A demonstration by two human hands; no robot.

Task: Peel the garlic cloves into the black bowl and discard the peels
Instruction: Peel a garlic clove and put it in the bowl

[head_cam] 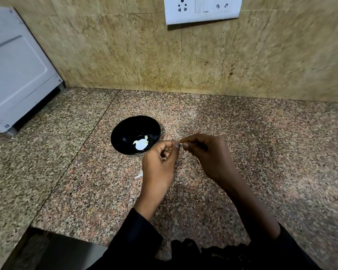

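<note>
Inside, the black bowl (125, 133) holds peeled garlic cloves (141, 144) (pale, clustered).

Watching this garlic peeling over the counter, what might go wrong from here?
The hands work beside the black bowl, not over it, so whatever the right hand and left hand pinch between them could drop onto the granite counter. A white peel scrap already lies there, half hidden by the left hand, and may be missed when discarding.
</note>
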